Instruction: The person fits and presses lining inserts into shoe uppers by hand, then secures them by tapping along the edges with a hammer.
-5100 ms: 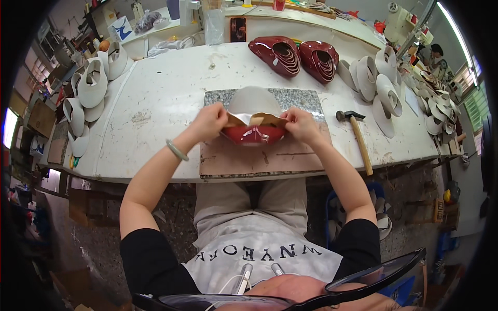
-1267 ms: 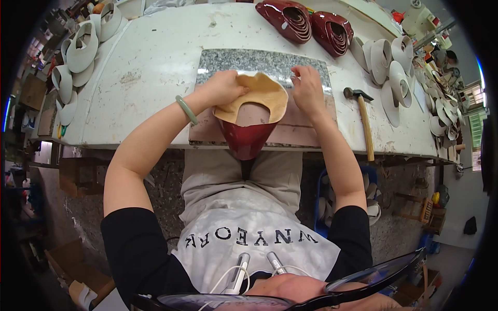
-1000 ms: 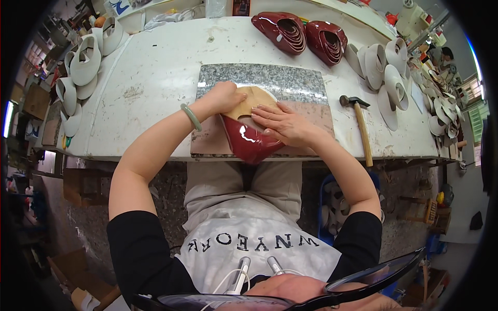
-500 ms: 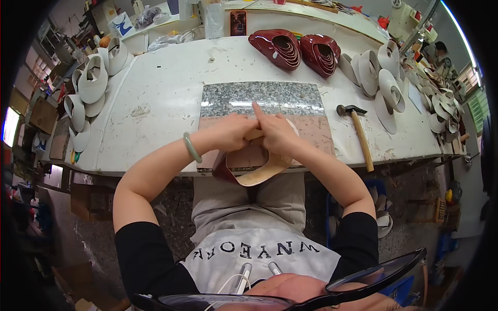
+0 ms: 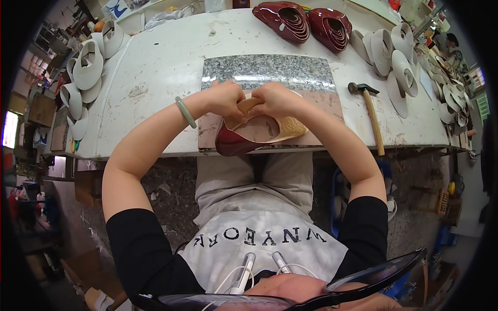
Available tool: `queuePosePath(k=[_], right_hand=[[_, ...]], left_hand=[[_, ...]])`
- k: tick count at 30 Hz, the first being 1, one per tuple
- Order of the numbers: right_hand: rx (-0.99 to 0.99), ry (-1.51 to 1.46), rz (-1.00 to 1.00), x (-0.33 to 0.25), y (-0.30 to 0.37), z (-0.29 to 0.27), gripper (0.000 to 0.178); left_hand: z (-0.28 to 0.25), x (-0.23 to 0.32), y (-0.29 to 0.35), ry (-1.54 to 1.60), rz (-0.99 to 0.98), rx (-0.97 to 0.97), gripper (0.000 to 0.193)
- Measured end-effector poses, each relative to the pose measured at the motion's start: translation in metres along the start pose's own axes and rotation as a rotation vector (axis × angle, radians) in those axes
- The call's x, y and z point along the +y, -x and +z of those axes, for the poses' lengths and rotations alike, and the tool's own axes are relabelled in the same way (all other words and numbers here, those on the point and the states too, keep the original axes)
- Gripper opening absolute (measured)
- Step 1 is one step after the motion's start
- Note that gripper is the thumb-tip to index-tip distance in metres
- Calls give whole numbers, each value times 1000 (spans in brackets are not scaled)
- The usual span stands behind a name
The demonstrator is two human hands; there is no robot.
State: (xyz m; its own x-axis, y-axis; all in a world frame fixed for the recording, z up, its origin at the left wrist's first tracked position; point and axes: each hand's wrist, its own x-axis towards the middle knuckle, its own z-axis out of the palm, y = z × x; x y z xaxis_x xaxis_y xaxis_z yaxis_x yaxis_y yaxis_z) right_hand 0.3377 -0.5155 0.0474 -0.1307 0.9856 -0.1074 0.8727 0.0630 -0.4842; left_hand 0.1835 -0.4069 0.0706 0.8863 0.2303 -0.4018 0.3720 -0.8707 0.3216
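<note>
A glossy dark red shoe upper (image 5: 234, 144) with a tan lining lies at the front edge of the work slab (image 5: 270, 67), its opening facing up. My left hand (image 5: 226, 99) pinches the far-left part of its edge, the fingers curled over the lining. Beside it, my right hand (image 5: 276, 99) grips the same far edge with thumb and bent fingers, close to the left hand. Between the two hands a tan flap of lining (image 5: 249, 104) shows. The parts of the upper under my fingers are hidden.
A wooden-handled hammer (image 5: 371, 114) lies right of the slab. Two nested stacks of dark red uppers (image 5: 282, 23) sit at the back. Pale curved shoe pieces (image 5: 88, 67) stand at the left, and more pale pieces (image 5: 381, 52) at the right of the white table (image 5: 155, 78).
My hands have drawn apart a little, and the right index finger no longer points forward. The upper has turned, showing more red at its near left. The whole view has shifted.
</note>
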Motion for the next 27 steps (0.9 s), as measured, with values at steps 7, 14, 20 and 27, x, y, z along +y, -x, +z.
queuePosePath(k=[7, 14, 20, 27], right_hand=[[-94, 190, 17, -6, -8, 5, 25], [-123, 332, 50, -15, -4, 9, 22], [-130, 226, 126, -10, -2, -4, 29], [-29, 9, 148, 6, 10, -3, 28]], left_hand=[[5, -3, 2, 60, -30, 0, 42], [19, -10, 7, 138, -66, 133, 45], [32, -13, -1, 195, -165, 156, 56], [42, -9, 5, 133, -108, 277, 56]])
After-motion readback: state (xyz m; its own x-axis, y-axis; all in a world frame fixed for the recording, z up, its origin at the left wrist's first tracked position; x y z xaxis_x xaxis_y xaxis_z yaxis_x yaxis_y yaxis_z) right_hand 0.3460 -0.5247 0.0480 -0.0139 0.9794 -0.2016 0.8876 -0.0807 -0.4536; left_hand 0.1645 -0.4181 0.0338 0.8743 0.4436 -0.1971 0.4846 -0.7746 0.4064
